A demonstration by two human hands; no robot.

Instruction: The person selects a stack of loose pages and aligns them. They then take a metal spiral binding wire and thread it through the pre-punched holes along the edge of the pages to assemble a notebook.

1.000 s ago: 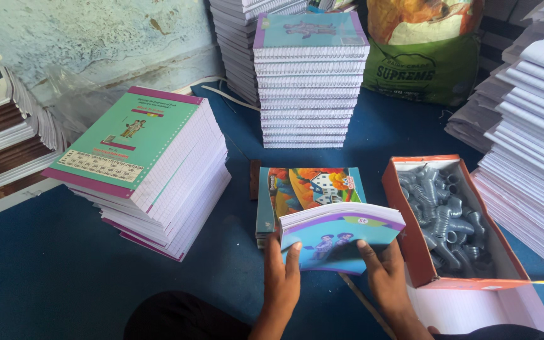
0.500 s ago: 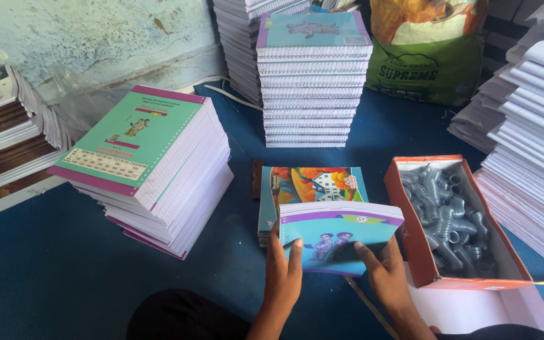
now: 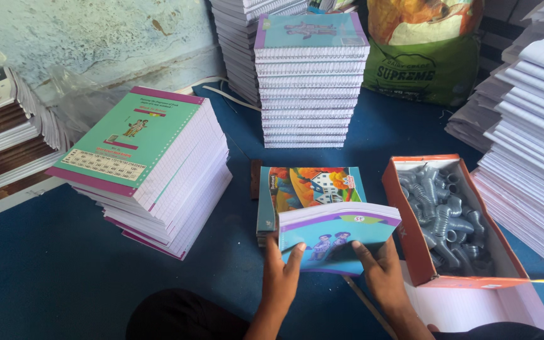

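Blue floor covering [image 3: 45,277] fills the lower frame. Left of centre: tall leaning stack of green-covered, magenta-edged notebooks [image 3: 149,167]. Upper centre: straight stack of teal-covered notebooks with white page edges [image 3: 311,82]. Right edge: banked piles of white paper pads [image 3: 530,145]. Upper right: green and orange printed sack [image 3: 424,53].

Lower right of centre: open orange cardboard box [image 3: 404,217] holding grey plastic pipe-like fittings [image 3: 445,217].

Centre: short pile of notebooks with a colourful house-picture cover [image 3: 310,186], lying on the floor just left of the box.

Lower centre: thin teal-and-purple-covered booklet [image 3: 338,236], raised over the near edge of that pile, cover bowed upward.

Left hand [image 3: 281,274]: fingers curled and closed on the booklet's lower left corner, thumb on the cover. Right hand [image 3: 382,271]: fingers spread partly open, pressed on the booklet's lower right part, gripping its edge. Both hands touch only the booklet.
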